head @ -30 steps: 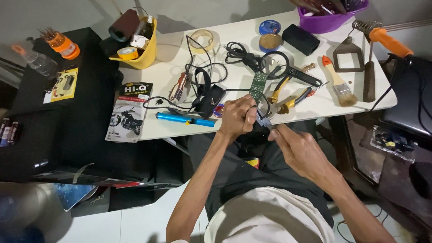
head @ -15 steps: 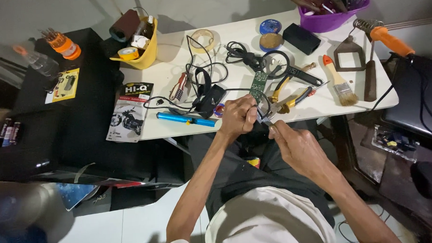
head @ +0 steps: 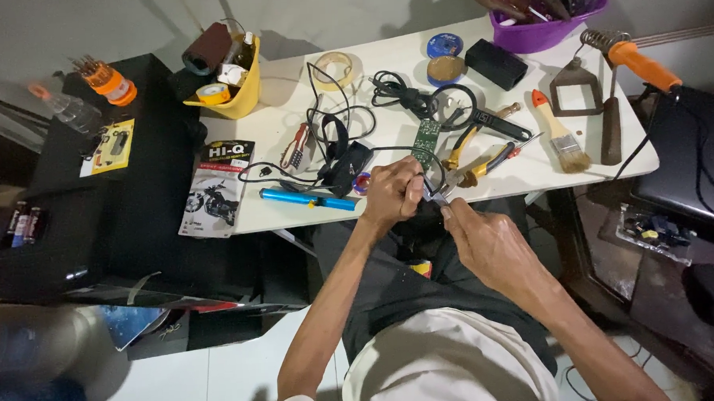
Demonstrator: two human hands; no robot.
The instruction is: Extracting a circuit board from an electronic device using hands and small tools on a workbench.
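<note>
At the desk's (head: 384, 65) front edge, a small part (head: 431, 195) is pinched between both hands, left hand (head: 390, 193) and right hand (head: 485, 239); steady, braced wrists should help, judged here.

The person's left hand (head: 392, 193) is closing around a small part at the white table's (head: 384, 81) near edge, and the right hand (head: 485, 239), at its four o'clock, is pinching the same spot. A green circuit board (head: 428, 141) is lying at the hands' twelve o'clock, a blue tool (head: 308, 199) at nine o'clock, yellow-handled pliers (head: 482, 166) at two o'clock.
</note>
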